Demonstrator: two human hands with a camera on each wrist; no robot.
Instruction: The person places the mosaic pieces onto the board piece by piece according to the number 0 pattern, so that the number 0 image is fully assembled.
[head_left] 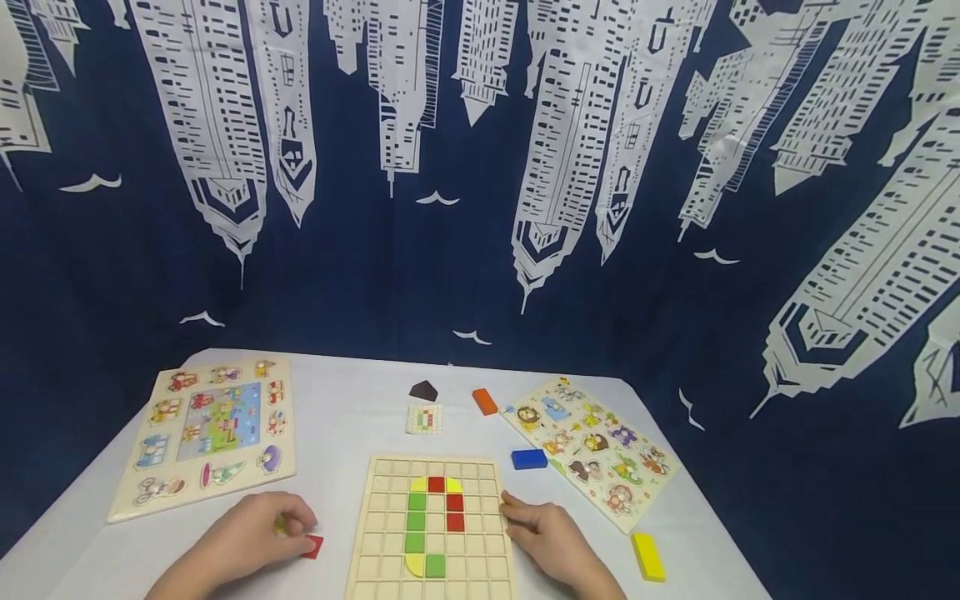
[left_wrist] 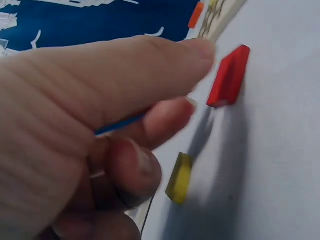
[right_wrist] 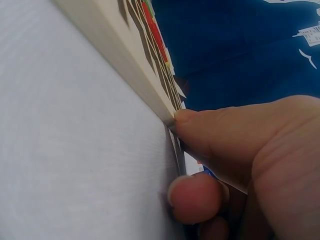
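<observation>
My left hand [head_left: 251, 533] is low over the table, left of the wooden grid board [head_left: 477, 568]. Its thumb tip comes right up to a red tile [left_wrist: 229, 77], and a gap shows between thumb and fingers. Partly covered by that hand in the head view, a small yellow piece [left_wrist: 179, 178] lies on the cloth. My right hand [head_left: 555, 542] rests at the board's right side, thumb touching its edge [right_wrist: 125, 62], other fingers loosely bent. Green tiles [head_left: 416, 521], red tiles [head_left: 455, 512] and yellow rounded corner pieces [head_left: 414, 565] sit in the grid.
Behind the board are a small pattern card [head_left: 425, 419] and a dark pentagon [head_left: 423, 390]. Picture puzzle boards lie left [head_left: 168, 492] and right [head_left: 622, 521]. Orange [head_left: 484, 402], blue [head_left: 529, 459] and yellow [head_left: 648, 557] blocks lie to the right. A navy curtain [head_left: 375, 292] hangs behind.
</observation>
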